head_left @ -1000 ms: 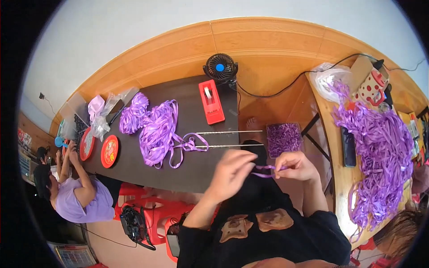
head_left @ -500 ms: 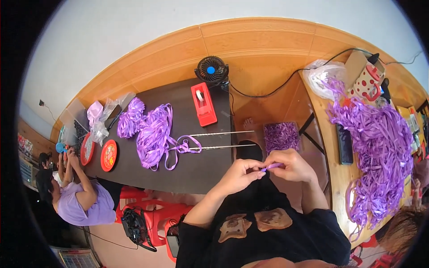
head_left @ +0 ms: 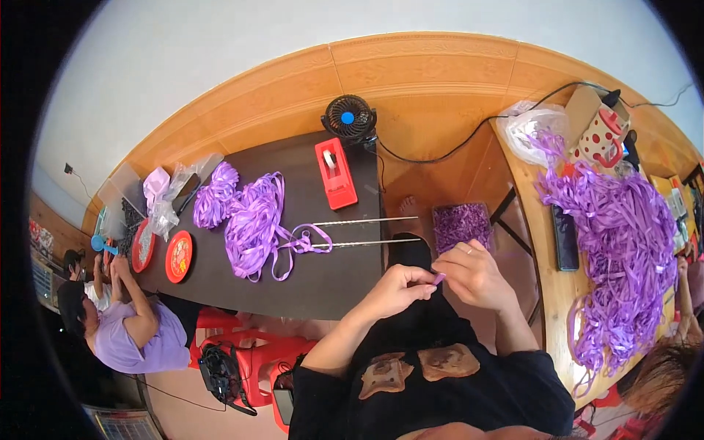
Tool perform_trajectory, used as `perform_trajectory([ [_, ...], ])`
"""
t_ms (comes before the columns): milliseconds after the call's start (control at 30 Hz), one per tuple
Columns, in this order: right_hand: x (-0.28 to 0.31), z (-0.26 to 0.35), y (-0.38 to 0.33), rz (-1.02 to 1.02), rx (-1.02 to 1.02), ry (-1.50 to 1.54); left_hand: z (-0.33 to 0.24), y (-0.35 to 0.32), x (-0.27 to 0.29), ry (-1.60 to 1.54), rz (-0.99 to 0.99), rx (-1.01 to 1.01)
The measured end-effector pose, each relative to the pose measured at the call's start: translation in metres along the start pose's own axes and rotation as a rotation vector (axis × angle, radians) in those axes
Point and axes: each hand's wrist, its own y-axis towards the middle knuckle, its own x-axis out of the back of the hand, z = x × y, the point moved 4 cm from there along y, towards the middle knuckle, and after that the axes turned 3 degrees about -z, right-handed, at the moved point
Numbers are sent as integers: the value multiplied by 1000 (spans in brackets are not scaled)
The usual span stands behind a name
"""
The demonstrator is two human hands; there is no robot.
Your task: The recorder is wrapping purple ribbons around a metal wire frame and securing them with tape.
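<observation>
Room: white wall [head_left: 293,59] over orange-brown panelling [head_left: 425,73], arcing from 10 to 2 o'clock (bearings from centre of view). Dark table [head_left: 315,282] from 9 o'clock in to centre.

At 8 o'clock: co-worker in lilac shirt [head_left: 139,337], arms raised at the table's far end. At 9: red dish [head_left: 142,265] of small grey pieces; just beside, second red dish [head_left: 177,278], contents too small to identify. Between 9 and 10: smaller purple hank [head_left: 215,195], touching larger purple hank [head_left: 254,227], loose loops trailing right. At 7, below table edge: red stool [head_left: 260,348].

Just short of 12: red tape dispenser [head_left: 337,187], with black fan [head_left: 348,119] behind. Near centre: two twisted metal rods [head_left: 396,218], roughly parallel, overhanging the table edge.

At 5: left hand [head_left: 400,291], thumb and forefinger pinched together on short purple ribbon [head_left: 438,279], tip projecting toward 4. At 3: square mass of purple shreds [head_left: 460,224], down beyond the hands. At 4: right hand [head_left: 475,277], fingers curled and bunched just beside ribbon; grip on it impossible to confirm.

At 2: white plastic bag [head_left: 529,136] on wooden table [head_left: 556,315]. At 3: dark phone [head_left: 565,242], then large purple tangle [head_left: 623,249].
</observation>
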Motion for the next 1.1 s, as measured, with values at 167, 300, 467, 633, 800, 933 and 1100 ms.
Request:
perform_trajectory([
  [167, -9, -8, -6, -48, -58, -86, 0, -6, 0, -41, 56, 5],
  [300, -22, -32, -18, -135, -161, -74, -29, -16, -9, -42, 161, -101],
  [467, -47, -64, -29, -279, -285, 39, -50, -34, -25, 17, 281, -296],
  [633, -72, -95, -40, -285, -380, 218, -62, -51, -31, -37, 417, -397],
  [800, -96, -124, -55, -351, -602, 390, -70, -60, -31, -12, 450, -491],
  [933, -115, -144, -77, -318, -650, 296, -74, -56, -19, -17, 330, -578],
  [1100, -108, -121, -77, -153, -747, 166, -80, -46, 20, -200, 133, -658],
])
